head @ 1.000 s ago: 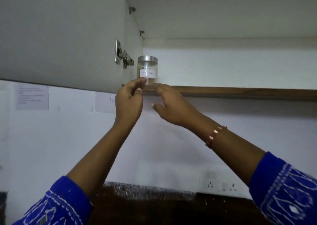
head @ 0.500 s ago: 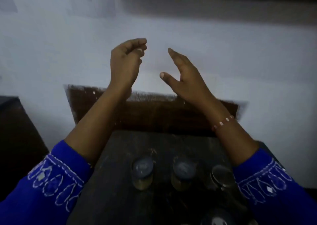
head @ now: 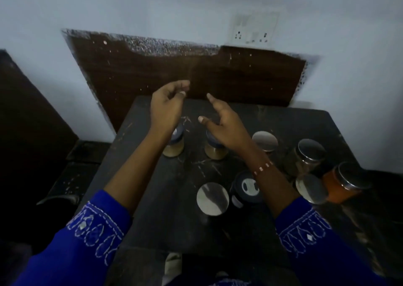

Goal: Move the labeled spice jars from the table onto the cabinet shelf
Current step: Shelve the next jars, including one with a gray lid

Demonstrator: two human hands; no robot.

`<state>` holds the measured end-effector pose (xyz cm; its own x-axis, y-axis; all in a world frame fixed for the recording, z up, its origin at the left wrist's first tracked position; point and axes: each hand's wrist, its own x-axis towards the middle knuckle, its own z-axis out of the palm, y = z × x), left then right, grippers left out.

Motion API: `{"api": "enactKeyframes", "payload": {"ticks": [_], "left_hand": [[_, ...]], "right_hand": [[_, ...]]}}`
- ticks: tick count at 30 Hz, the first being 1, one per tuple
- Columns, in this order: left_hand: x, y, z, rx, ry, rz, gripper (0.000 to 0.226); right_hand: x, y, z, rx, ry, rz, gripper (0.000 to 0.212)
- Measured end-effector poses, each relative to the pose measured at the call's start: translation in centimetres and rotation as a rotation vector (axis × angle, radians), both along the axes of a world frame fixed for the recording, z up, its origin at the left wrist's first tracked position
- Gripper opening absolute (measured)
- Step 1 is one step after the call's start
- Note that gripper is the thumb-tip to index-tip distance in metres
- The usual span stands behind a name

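A dim dark table (head: 152, 220) stands against a wall. Our left hand (head: 166, 109) and right hand (head: 222, 124) hover empty, fingers loose, directly above two upright jars (head: 173, 148), apparently equally near.

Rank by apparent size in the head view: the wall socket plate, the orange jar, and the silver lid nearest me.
1. wall socket plate
2. orange jar
3. silver lid
The jar and the lid look close, and the lid sits nearer the camera, so that order is unsure.
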<state>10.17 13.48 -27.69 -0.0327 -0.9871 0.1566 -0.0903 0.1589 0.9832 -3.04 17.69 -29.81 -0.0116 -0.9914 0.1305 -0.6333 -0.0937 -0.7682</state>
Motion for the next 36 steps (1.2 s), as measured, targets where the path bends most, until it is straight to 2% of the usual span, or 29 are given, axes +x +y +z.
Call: {"api": "enactKeyframes", "payload": {"ticks": [6,10,13,18,21,23,28,32,36], "left_hand": [[-0.6,3.8,-5.7,0.147,-0.059,0.063,0.031],[-0.9,6.2,-9.4,0.276,-0.034,0.071,0.030],[-1.1,7.7,-11.5,0.359,-0.055,0.098,0.030],[-1.2,9.5,-13.7,0.531,-0.034,0.109,0.026],[-1.2,10.1,-14.5,0.610,-0.051,0.093,0.023],[-1.4,10.7,-14.8,0.647,-0.052,0.075,0.024],[-1.2,10.9,-14.5,0.657,0.043,0.054,0.030],[-0.7,9.6,-12.9,0.555,0.073,0.008,0.032],[-0.1,9.0,-10.7,0.544,0.061,-0.268,0.044]], "right_hand": [[-1.3,3.5,-4.3,0.158,0.029,0.087,0.068],[-2.1,5.7,-6.5,0.350,0.029,0.210,0.077],[-2.4,6.9,-8.0,0.451,0.159,0.311,0.086],[-1.8,8.0,-9.9,0.434,0.401,0.414,0.103],[-1.3,8.2,-10.4,0.435,0.424,0.434,0.106],[-1.1,8.1,-10.6,0.401,0.409,0.405,0.100],[-1.4,7.0,-9.7,0.307,0.291,0.269,0.089],[-2.3,5.8,-7.6,0.246,-0.063,0.115,0.073],[-3.1,4.6,-6.3,0.183,-0.364,0.024,0.050]]}}
